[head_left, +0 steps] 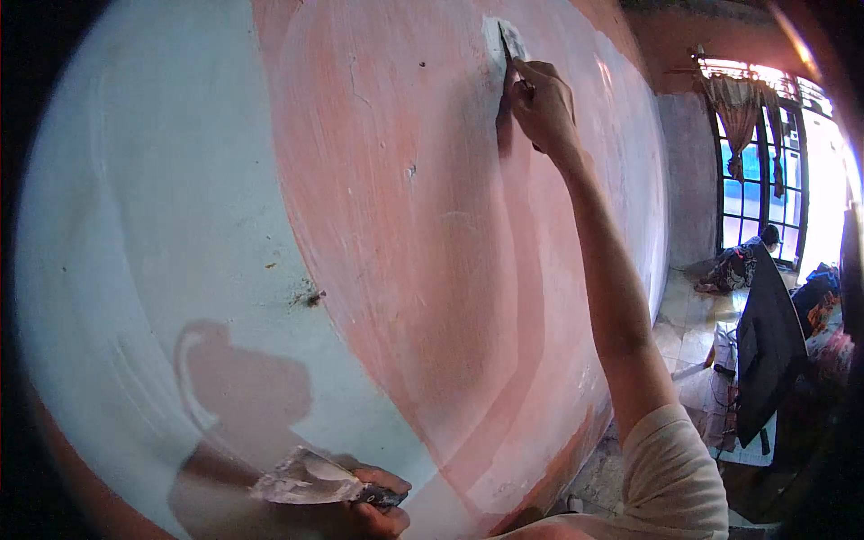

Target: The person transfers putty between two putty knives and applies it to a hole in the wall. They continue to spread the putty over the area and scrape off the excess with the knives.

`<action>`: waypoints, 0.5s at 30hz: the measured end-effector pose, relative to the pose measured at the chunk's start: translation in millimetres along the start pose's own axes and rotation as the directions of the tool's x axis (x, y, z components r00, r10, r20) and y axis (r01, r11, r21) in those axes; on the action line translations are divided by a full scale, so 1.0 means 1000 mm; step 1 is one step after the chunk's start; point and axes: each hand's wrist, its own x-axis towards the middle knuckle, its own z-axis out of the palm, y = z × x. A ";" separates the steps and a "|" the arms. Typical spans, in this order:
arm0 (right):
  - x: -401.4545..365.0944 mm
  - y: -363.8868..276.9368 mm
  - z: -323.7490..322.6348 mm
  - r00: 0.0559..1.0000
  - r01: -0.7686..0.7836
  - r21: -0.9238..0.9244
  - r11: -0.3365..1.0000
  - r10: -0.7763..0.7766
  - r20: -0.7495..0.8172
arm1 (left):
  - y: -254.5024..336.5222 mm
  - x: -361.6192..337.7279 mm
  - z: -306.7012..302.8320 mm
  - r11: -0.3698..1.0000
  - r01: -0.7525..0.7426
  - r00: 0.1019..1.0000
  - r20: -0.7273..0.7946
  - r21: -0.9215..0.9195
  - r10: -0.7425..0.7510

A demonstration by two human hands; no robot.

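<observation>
The right hand [545, 106] pinches a putty knife [512, 40], blade upward, slightly left, at the pink wall [387, 207]. Lower left, the left hand [385, 520] grips a wide scraper [315, 481], blade leftward.

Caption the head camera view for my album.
Right hand spreads white filler on a pink wall; left hand holds a loaded scraper.

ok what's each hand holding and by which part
The left hand holds a scraper by its handle; the right hand, a second scraper, also by its handle.
</observation>
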 end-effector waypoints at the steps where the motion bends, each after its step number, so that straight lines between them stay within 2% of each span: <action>1: -0.002 -0.011 -0.005 1.000 -0.002 0.003 1.000 0.002 0.014 | -0.001 -0.003 0.001 0.999 -0.043 0.999 -0.025 0.022 0.043; 2: -0.011 -0.024 -0.011 0.990 -0.114 0.049 0.992 0.109 0.089 | -0.002 -0.003 0.002 0.998 -0.054 0.998 -0.038 0.030 0.055; 4: -0.031 -0.031 -0.008 1.000 -0.017 0.029 0.999 0.017 0.010 | -0.003 -0.003 0.005 0.997 -0.064 0.996 -0.056 0.031 0.066; 7: -0.058 -0.042 -0.024 0.994 0.107 0.031 0.994 -0.107 0.002 | -0.001 0.002 0.008 0.998 -0.056 0.997 -0.051 0.010 0.056; 10: -0.044 -0.040 -0.049 1.000 0.009 0.060 0.998 -0.010 0.008 | -0.002 0.002 0.012 0.998 -0.066 0.997 -0.045 0.000 0.066; 11: -0.032 -0.033 -0.050 0.999 0.019 0.061 0.998 -0.017 -0.043 | -0.001 0.002 0.013 0.998 -0.063 0.997 -0.038 -0.001 0.063; 12: -0.014 -0.014 -0.044 0.986 0.128 -0.050 0.991 -0.133 -0.101 | -0.002 -0.001 0.012 0.998 -0.063 0.997 -0.036 -0.004 0.062; 15: 0.022 0.005 -0.026 0.998 0.065 -0.040 0.997 -0.066 -0.023 | 0.001 0.000 0.013 0.998 -0.065 0.997 -0.037 -0.013 0.065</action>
